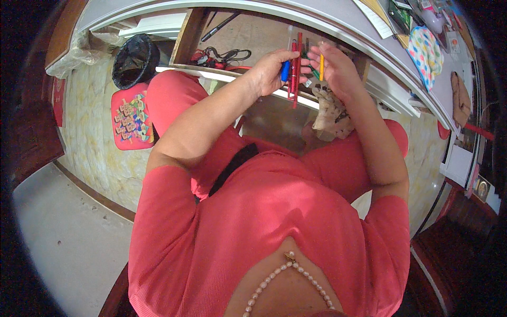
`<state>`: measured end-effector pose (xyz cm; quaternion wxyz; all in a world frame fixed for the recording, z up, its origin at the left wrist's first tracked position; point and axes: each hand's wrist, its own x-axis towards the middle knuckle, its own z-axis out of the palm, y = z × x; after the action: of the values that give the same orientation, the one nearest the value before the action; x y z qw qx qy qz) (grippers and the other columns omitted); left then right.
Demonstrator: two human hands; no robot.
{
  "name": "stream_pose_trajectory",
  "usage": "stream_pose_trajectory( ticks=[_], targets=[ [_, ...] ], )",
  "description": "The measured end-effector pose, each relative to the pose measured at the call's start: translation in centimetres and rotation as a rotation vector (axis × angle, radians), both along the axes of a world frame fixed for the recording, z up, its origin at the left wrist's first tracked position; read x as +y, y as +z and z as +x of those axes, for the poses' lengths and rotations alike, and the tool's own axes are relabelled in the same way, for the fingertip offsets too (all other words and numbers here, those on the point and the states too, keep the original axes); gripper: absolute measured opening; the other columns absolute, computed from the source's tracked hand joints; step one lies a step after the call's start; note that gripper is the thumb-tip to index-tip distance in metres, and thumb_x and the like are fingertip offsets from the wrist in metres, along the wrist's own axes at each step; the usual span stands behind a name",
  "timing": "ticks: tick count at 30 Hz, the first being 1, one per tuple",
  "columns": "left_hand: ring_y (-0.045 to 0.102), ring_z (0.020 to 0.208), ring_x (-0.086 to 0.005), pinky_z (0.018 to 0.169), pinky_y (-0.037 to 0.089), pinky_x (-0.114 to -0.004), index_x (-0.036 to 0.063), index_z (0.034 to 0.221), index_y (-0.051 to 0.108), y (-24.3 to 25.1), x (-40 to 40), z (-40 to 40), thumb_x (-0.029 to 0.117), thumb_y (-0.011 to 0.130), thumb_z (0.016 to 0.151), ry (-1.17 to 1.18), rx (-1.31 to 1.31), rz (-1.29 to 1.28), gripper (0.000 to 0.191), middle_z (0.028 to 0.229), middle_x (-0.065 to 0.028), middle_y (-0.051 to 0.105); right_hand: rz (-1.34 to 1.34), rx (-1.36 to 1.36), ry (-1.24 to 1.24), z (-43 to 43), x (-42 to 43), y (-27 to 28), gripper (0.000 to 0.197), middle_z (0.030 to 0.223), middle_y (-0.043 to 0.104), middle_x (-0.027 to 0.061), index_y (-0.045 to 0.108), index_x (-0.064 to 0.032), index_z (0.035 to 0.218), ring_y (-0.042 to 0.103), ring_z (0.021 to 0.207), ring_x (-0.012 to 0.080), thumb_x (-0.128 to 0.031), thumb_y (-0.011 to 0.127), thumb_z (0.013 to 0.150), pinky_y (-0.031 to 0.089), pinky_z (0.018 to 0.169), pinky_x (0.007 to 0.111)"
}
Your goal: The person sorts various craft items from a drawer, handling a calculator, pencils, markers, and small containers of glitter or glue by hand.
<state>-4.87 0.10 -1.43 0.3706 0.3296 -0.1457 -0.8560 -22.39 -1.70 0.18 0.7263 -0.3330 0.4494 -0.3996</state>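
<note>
My left hand is closed around several pens, among them red pens and one with a blue part. They point roughly up and down over the front edge of an open wooden drawer. Close by on the right, my right hand holds a short yellow stick-like item at its fingers. Between the hands, some green items show in the drawer, partly hidden. A black pen and a tangle of black and red cables lie in the drawer's left part.
A crumpled beige bag hangs below the drawer front by my right forearm. On the floor at left stand a black-lined bin and a red printed stool or box. The desktop holds papers and a dotted cloth at right.
</note>
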Motion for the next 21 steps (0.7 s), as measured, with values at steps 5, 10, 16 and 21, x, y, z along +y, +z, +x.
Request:
stream_pose_trajectory(
  ticks=[5,10,16,21],
  targets=[
    [0.061,0.086,-0.0222,0.081,0.050,-0.038,0.0017,0.107,0.050,0.2,0.1,-0.3,0.023,0.052,0.087,0.018,-0.039,-0.047,0.030,0.096,-0.0099,0.060,-0.064,-0.221,0.181,0.9,1.5,2.5,0.059,0.134,0.030,0.0174,0.030,0.0058,0.128,0.032,0.124,0.0267,-0.027,0.055,0.085,0.029,0.100,0.038],
    [0.062,0.086,-0.0214,0.076,0.052,-0.034,0.0039,0.105,0.051,-0.5,0.2,-0.3,0.015,0.054,0.086,-0.003,-0.056,-0.135,0.023,0.093,-0.0097,0.060,-0.164,0.014,0.255,0.8,1.4,3.0,0.051,0.129,0.039,0.0147,0.034,0.0042,0.127,0.039,0.118,0.0229,-0.022,0.053,0.087,0.032,0.097,0.032],
    [0.062,0.078,-0.0196,0.069,0.055,-0.030,0.0024,0.097,0.050,-0.6,-0.5,0.2,0.004,0.055,0.084,0.137,-0.075,-0.107,0.014,0.087,-0.0100,0.060,-0.505,0.395,0.275,0.5,1.6,1.0,0.025,0.091,0.060,0.0049,0.053,-0.0036,0.107,0.057,0.081,0.0130,-0.015,0.055,0.085,0.045,0.075,0.025],
    [0.059,0.073,-0.0200,0.068,0.055,-0.034,0.0052,0.100,0.045,-0.7,-1.1,0.4,0.003,0.057,0.082,0.315,-0.043,-0.068,0.021,0.083,-0.0091,0.056,-0.403,0.442,0.317,0.0,1.6,0.6,0.021,0.086,0.059,0.0033,0.054,-0.0040,0.104,0.054,0.074,0.0109,-0.013,0.056,0.085,0.044,0.066,0.023]
  ],
)
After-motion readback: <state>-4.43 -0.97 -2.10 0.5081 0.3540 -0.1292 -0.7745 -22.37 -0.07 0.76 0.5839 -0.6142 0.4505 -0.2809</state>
